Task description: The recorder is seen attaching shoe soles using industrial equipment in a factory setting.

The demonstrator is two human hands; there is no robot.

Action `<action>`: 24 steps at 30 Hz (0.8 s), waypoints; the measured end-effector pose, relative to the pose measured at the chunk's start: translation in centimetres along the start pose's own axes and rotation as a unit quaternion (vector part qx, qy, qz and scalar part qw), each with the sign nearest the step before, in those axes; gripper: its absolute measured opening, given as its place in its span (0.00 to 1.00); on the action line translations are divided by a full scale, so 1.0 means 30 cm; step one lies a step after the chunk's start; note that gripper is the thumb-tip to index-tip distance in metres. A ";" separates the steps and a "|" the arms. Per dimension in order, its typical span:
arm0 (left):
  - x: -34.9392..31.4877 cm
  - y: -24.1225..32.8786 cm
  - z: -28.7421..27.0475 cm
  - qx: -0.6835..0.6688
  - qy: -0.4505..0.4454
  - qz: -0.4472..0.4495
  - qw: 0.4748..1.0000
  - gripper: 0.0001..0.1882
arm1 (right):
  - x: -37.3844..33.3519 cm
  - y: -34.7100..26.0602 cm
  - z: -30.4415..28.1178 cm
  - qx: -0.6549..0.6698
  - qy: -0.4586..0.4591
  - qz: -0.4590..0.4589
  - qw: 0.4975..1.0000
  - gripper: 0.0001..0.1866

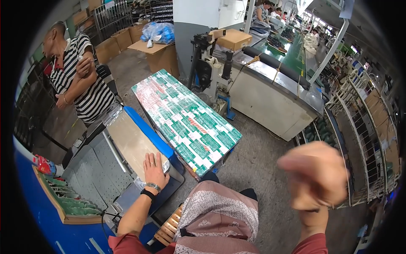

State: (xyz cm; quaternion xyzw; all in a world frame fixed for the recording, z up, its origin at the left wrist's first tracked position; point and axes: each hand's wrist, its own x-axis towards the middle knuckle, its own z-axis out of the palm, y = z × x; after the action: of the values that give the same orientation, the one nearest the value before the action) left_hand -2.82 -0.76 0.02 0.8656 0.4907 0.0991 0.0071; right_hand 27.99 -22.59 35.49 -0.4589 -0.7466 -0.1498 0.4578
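Observation:
My left hand [154, 172] lies flat, fingers spread, on a long tan panel [132, 140] with clear plastic film around its ends. A blue strip [148, 130] runs along that panel's right side. The left wrist wears a metal watch and a dark band. Raised at the right, over the floor, my right hand [317, 175] is close to the camera and smeared by motion. Its fingers look curled, but whether they hold anything cannot be made out.
A long table [186, 122] covered in green and white printed sheets stands ahead. Behind it are a dark machine [207, 70] and a conveyor [289, 51] carrying shoes. A person in a striped shirt [91, 80] is at the left. Wire racks [359, 122] line the right.

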 end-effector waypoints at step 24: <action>0.000 0.010 -0.016 0.012 -0.016 -0.005 1.000 0.54 | -1.550 0.013 0.808 0.004 -0.315 0.587 0.746 0.13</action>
State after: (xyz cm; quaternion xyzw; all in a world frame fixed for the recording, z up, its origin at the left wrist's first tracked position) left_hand -2.64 -0.95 0.53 0.8649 0.4956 0.0796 0.0054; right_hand 22.51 -32.26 -15.74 -0.8260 -0.4324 0.3043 0.1956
